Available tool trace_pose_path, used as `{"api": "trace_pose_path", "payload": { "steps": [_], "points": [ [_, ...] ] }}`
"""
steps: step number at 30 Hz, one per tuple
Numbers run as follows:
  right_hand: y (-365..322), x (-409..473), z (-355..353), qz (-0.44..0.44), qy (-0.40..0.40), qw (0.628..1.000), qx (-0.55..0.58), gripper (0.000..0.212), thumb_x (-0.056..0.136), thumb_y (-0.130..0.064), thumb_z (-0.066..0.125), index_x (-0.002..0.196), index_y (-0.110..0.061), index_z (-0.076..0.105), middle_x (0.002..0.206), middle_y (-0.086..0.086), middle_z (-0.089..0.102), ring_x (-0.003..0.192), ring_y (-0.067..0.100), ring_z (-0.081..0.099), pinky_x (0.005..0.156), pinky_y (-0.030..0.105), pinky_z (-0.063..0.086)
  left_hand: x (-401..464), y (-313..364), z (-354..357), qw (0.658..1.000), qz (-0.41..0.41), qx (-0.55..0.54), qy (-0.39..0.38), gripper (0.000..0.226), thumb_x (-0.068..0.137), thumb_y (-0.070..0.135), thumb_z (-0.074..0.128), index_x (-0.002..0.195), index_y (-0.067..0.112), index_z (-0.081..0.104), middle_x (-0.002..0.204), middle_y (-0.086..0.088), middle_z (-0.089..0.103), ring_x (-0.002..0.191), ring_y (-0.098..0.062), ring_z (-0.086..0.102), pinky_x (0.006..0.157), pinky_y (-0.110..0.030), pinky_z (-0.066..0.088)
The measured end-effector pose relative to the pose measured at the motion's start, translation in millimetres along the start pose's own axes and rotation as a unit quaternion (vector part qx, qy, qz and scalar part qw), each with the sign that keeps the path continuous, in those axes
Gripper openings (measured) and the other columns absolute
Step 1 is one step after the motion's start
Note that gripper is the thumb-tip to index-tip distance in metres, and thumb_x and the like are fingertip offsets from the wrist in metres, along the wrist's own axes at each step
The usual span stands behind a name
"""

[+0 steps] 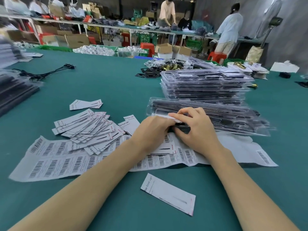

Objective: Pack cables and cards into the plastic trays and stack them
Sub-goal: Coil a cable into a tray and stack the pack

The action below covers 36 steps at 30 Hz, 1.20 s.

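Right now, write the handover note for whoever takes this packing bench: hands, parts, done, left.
Left hand and right hand: both grip a white card and a small black part at the near edge of the front tray; what the part is cannot be told.
Parts: loose cards fanned to the left, one card nearest you, barcode sheets underneath, black cables far left.
Done: a tall stack of filled trays behind the front tray.
Left: seat this card, pack the remaining cards and cables, stack.
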State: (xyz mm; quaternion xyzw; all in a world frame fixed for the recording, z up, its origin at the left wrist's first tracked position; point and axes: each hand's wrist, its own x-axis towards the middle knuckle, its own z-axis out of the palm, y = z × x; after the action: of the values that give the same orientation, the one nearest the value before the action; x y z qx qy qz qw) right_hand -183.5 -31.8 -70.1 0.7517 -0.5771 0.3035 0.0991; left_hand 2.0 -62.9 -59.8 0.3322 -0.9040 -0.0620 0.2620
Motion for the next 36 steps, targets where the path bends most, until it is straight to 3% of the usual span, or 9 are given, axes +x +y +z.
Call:
{"api": "trace_pose_path", "payload": {
  "steps": [11,16,20,23,26,28,32,36],
  "points": [
    [-3,0,-3,0.021,-0.002,0.999,0.029,0.041,0.087,-0.029,0.070,0.128,-0.035,0.068,0.117,-0.009,0.060,0.107,0.020,0.044,0.092,0.045,0.047,-3,-5,2,0.999,0.026,-0.025,-0.014,0.041,0.098,-0.001,0.049,0.135,0.013,0.063,0.130,-0.004,0.067,0.113,-0.028,0.064,0.092,-0.042,0.050],
    [-5,2,-3,0.030,-0.002,0.999,0.036,0.046,0.082,-0.024,0.067,0.126,-0.038,0.068,0.114,-0.009,0.060,0.106,0.021,0.046,0.094,0.045,0.046,-8,-3,5,0.999,0.027,-0.009,-0.035,0.054,0.097,0.001,0.042,0.144,0.025,0.052,0.150,0.004,0.048,0.140,-0.017,0.041,0.114,-0.049,0.033],
    [-3,0,-2,0.025,-0.001,0.998,0.052,0.046,0.083,-0.024,0.067,0.127,-0.038,0.068,0.115,-0.010,0.060,0.108,0.021,0.045,0.094,0.047,0.047,-5,-2,6,0.999,0.018,-0.005,-0.036,0.053,0.098,0.000,0.042,0.143,0.026,0.052,0.146,0.008,0.052,0.129,-0.021,0.051,0.111,-0.049,0.039],
    [-1,-2,-2,0.017,-0.005,0.999,0.051,0.045,0.087,-0.022,0.067,0.130,-0.036,0.067,0.118,-0.009,0.060,0.109,0.022,0.045,0.096,0.046,0.046,-2,0,8,0.999,0.010,0.018,-0.024,0.048,0.102,0.006,0.043,0.144,0.027,0.052,0.137,0.005,0.060,0.117,-0.028,0.059,0.091,-0.046,0.051],
    [1,-2,-2,0.014,-0.001,0.999,0.047,0.043,0.090,-0.021,0.068,0.131,-0.035,0.067,0.119,-0.007,0.061,0.110,0.023,0.046,0.096,0.045,0.045,-3,2,10,1.000,0.017,0.020,-0.005,0.042,0.104,0.012,0.040,0.143,0.023,0.054,0.134,0.001,0.063,0.116,-0.030,0.061,0.098,-0.045,0.049],
    [3,-3,-1,0.009,0.000,0.999,0.046,0.041,0.092,-0.022,0.069,0.130,-0.035,0.067,0.119,-0.007,0.062,0.110,0.024,0.046,0.095,0.044,0.045,-5,1,8,1.000,0.017,0.003,0.015,0.039,0.102,0.009,0.042,0.136,0.017,0.061,0.125,-0.003,0.069,0.104,-0.031,0.066,0.101,-0.044,0.048],
    [4,-4,0,0.006,-0.001,0.999,0.043,0.036,0.095,-0.025,0.069,0.130,-0.033,0.068,0.119,-0.006,0.063,0.107,0.023,0.046,0.094,0.044,0.045,-10,1,1,0.998,0.005,-0.031,0.052,0.033,0.095,0.009,0.050,0.117,0.017,0.072,0.098,-0.001,0.075,0.080,-0.025,0.066,0.074,-0.041,0.052],
    [3,-3,1,0.012,-0.001,0.999,0.044,0.035,0.095,-0.026,0.067,0.129,-0.033,0.068,0.118,-0.009,0.063,0.107,0.022,0.046,0.094,0.043,0.045,-11,3,-5,0.995,-0.004,0.081,0.063,0.033,0.096,0.024,0.043,0.109,0.031,0.072,0.084,0.008,0.071,0.083,-0.017,0.062,0.073,-0.033,0.046]
  ]
}}
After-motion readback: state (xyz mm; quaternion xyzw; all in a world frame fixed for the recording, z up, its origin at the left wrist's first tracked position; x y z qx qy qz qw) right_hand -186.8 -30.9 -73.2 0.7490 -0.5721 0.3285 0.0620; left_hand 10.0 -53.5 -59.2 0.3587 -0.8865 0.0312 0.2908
